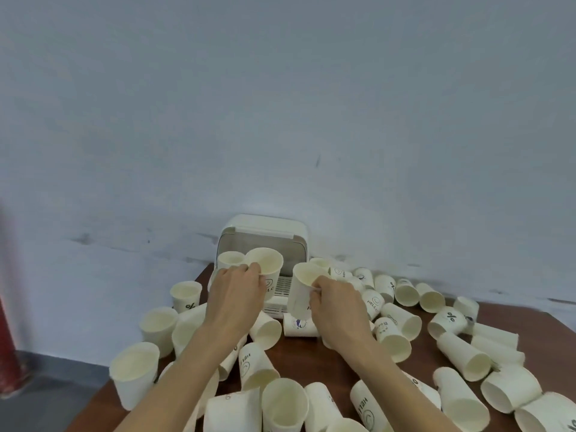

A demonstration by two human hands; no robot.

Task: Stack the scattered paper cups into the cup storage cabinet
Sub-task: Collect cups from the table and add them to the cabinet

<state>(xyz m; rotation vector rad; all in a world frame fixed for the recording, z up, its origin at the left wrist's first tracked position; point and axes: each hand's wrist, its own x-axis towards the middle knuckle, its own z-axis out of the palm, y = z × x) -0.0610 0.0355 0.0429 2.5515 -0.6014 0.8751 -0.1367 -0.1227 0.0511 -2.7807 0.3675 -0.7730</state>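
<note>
Cups [392, 335] litter the table across the lower frame; your left hand [237, 294] pinches one at its rim, your right hand [336, 307] another, before the cabinet [265, 227] at centre. Squeeze harder and you could crumple them.

Each hand [238, 291] [338, 302] holds a paper cup [268, 266] [304, 288] before the cabinet [265, 232].

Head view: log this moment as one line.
left hand: holds paper cup | right hand: holds second cup | cabinet: open | table: cups scattered
</note>
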